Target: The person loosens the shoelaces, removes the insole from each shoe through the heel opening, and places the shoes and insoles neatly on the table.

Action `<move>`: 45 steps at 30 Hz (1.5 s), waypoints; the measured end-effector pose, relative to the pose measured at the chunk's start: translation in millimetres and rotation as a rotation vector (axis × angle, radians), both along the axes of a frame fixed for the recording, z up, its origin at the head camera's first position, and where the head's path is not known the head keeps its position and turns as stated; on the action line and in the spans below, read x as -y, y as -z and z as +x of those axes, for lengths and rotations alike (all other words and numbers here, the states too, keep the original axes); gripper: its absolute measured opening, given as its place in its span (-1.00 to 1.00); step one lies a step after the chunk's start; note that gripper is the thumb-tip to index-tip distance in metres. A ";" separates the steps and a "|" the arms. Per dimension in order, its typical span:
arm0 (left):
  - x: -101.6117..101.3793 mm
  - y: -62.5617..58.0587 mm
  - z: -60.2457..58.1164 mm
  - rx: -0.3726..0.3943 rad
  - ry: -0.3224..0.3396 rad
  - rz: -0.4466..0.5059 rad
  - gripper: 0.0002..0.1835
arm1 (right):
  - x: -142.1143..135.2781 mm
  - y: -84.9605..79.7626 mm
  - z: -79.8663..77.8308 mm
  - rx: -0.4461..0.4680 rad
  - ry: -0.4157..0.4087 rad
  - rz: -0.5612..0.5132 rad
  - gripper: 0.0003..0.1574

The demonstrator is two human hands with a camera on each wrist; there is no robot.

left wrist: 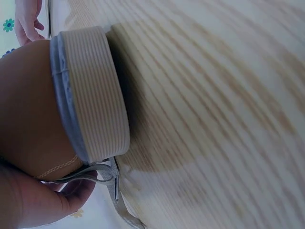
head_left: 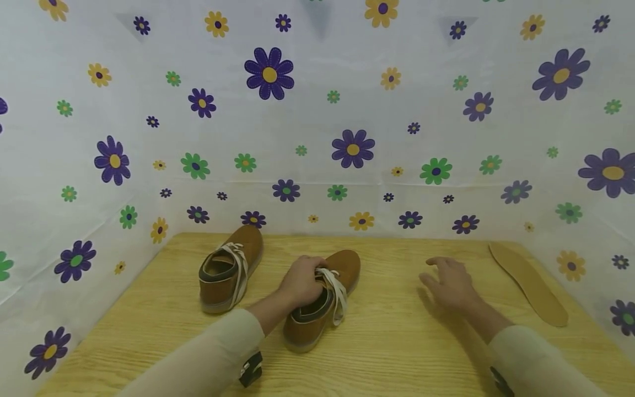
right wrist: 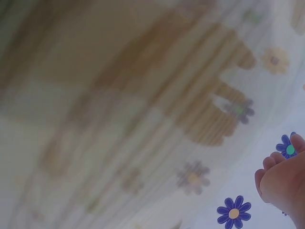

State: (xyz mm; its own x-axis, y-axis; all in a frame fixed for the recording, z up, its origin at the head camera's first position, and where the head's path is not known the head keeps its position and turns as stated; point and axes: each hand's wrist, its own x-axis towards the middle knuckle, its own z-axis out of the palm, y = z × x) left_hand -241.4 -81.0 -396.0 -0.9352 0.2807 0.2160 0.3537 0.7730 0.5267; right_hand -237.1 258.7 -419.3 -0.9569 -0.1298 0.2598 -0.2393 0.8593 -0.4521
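**Holding one shoe (head_left: 322, 306) with the left hand (head_left: 303, 280), the right hand (head_left: 448, 284) relaxed**

Leftmost, beyond and left of the left hand, stands the other shoe (head_left: 230, 270), brown with pale laces, its toe pointing away from the person. Nearer than the left hand comes the pale left sleeve (head_left: 213, 353), with a black piece (head_left: 251, 369) at the cuff. The left hand grips the held shoe by its upper, around the lacing, from the shoe's left side. From this hand the toe points away and rightward; the heel sits nearer the person, and loose laces (head_left: 339, 295) hang down the shoe's right side. The left wrist view shows its pale ribbed sole beside the table (head_left: 397, 353).

Well right of the held shoe, the right hand is over the table, fingers and thumb apart and slightly bent. The right sleeve (head_left: 536, 358) lies nearer the person. Right of that hand, a tan insole (head_left: 528, 285) lies flat. A white flowered sheet (head_left: 307, 110) rises beyond both hands.
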 end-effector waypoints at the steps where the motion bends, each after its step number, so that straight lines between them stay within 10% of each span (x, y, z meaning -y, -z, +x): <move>1: -1.0 0.0 0.2 0.008 0.002 0.002 -0.46 | 1.7 0.0 0.1 0.000 -0.004 0.000 -0.41; 45: -49.1 -2.3 10.5 0.119 -0.060 0.051 -0.48 | 67.6 4.1 9.7 -0.044 -0.340 -0.012 -0.72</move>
State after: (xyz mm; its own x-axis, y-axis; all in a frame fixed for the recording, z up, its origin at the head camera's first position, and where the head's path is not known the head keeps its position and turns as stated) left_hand -230.9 -31.8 -393.8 -0.9698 0.2150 0.1154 0.2405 0.7621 0.6011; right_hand -227.5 191.2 -423.4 -0.8473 -0.4358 0.3037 -0.5305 0.7217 -0.4446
